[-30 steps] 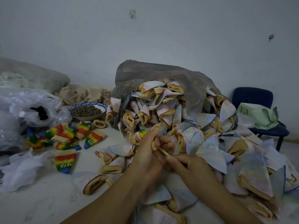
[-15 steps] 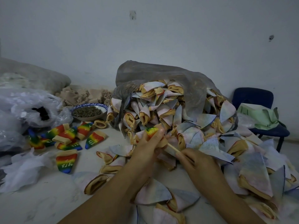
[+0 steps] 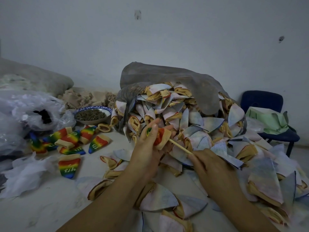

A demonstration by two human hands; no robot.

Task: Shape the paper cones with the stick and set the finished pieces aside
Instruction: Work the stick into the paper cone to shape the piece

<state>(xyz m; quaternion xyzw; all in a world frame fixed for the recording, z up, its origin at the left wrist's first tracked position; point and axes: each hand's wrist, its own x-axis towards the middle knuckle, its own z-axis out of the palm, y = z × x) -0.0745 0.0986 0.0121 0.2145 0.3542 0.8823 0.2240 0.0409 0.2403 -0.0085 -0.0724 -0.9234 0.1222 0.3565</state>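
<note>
My left hand (image 3: 147, 148) grips a rainbow cone (image 3: 161, 137) with a tan rim, its open end facing right. A thin wooden stick (image 3: 179, 146) runs from inside that cone down to my right hand (image 3: 210, 166), which pinches its lower end. Behind and around my hands lies a big heap of pale, inside-out cones (image 3: 192, 124), spilling from a grey sack (image 3: 175, 77). A group of rainbow cones (image 3: 71, 139) lies on the floor to the left, and one more rainbow cone (image 3: 69, 165) lies nearer to me.
A blue-rimmed bowl (image 3: 92, 114) of dark pellets stands at the back left, beside clear plastic bags (image 3: 25, 118). White plastic (image 3: 25, 176) lies at the near left. A dark blue chair (image 3: 267, 118) with a green cloth (image 3: 270, 121) stands at the right.
The cone in my left hand has turned from pale to rainbow side out. My right hand has drawn back to the right, so more of the stick shows.
</note>
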